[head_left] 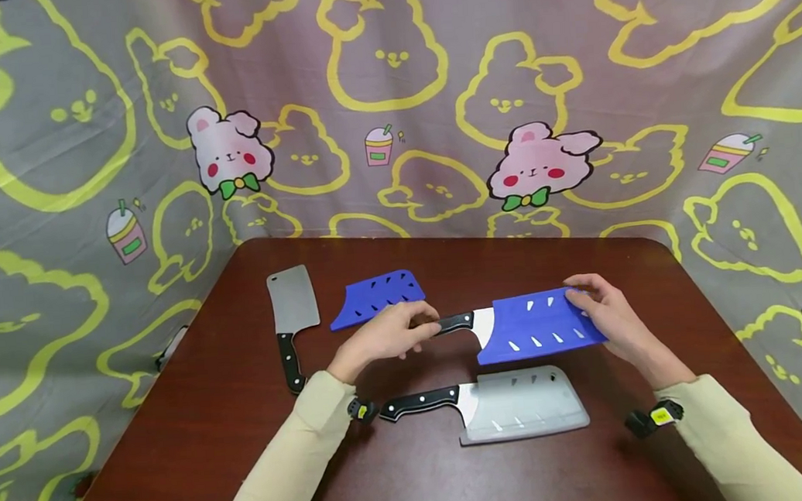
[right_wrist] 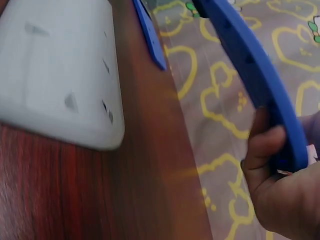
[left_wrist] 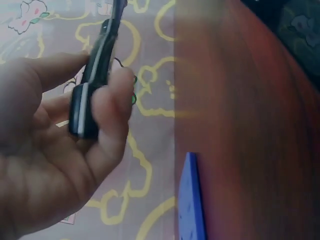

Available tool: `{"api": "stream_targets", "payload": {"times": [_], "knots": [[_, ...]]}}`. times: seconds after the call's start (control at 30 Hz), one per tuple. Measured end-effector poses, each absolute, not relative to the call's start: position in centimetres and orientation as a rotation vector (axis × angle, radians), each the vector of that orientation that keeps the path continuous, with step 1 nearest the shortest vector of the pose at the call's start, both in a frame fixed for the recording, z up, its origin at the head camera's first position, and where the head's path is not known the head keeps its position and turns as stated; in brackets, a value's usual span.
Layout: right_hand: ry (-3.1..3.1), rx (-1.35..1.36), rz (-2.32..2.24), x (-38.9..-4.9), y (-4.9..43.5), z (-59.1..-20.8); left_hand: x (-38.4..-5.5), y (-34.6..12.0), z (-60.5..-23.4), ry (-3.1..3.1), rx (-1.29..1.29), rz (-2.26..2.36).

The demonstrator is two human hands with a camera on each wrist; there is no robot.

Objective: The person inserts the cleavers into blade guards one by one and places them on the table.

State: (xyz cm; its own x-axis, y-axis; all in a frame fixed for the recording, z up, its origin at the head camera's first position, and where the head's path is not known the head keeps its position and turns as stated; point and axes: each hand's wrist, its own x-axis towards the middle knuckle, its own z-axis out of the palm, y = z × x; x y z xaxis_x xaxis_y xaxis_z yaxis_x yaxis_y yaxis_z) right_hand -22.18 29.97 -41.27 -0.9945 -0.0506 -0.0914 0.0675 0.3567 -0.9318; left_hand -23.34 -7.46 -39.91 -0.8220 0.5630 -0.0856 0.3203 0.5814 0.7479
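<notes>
A cleaver with a black riveted handle (left_wrist: 97, 75) is held above the table, its blade (head_left: 485, 328) mostly inside a blue slotted sheath (head_left: 532, 325). My left hand (head_left: 393, 330) grips the handle, with thumb and fingers around it in the left wrist view. At the sheath's far right end, my right hand (head_left: 614, 319) pinches the blue plastic between thumb and fingers. Just below lies a second cleaver (head_left: 422, 401) in a translucent white sheath (head_left: 533, 403). How deep the held blade reaches inside the blue sheath is partly hidden.
On the left of the brown table (head_left: 198, 443) lies a bare cleaver (head_left: 294, 304), handle toward me. Another blue sheath (head_left: 379, 295) lies behind my left hand. A patterned curtain (head_left: 423, 63) hangs around the table's back and sides.
</notes>
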Motion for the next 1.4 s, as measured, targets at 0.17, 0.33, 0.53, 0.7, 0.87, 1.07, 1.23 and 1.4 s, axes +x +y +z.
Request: {"api": "stream_targets", "payload": {"times": [0.17, 0.33, 0.53, 0.7, 0.87, 1.07, 1.23, 1.4], "knots": [[2.512, -0.024, -1.553, -22.4, 30.7, -41.8, -23.9, -7.8, -41.0, 2.562, 0.754, 0.946], [2.470, -0.052, -1.454, -22.5, 30.9, -42.4, -24.4, -7.9, -41.6, 2.590, 0.808, 0.839], [2.485, -0.084, -1.435, -22.6, 30.7, -42.6, -24.7, -7.8, -41.6, 2.593, 0.800, 0.869], [2.557, -0.182, -1.436, -22.7, 30.3, -42.3, -24.6, -8.3, -41.1, 2.568, 0.784, 0.899], [2.617, -0.292, -1.383, -22.8, 28.8, -41.9, -24.2, -9.2, -40.2, 2.575, 0.751, 0.896], [2.652, -0.428, -1.273, -23.1, 25.9, -42.0, -23.3, -10.9, -39.9, 2.585, 0.744, 0.899], [2.675, -0.577, -1.186, -23.4, 23.5, -42.1, -22.5, -13.8, -40.2, 2.610, 0.712, 0.891], [2.721, -0.708, -1.102, -23.8, 21.8, -41.8, -21.8, -16.9, -40.1, 2.678, 0.650, 0.914]]}}
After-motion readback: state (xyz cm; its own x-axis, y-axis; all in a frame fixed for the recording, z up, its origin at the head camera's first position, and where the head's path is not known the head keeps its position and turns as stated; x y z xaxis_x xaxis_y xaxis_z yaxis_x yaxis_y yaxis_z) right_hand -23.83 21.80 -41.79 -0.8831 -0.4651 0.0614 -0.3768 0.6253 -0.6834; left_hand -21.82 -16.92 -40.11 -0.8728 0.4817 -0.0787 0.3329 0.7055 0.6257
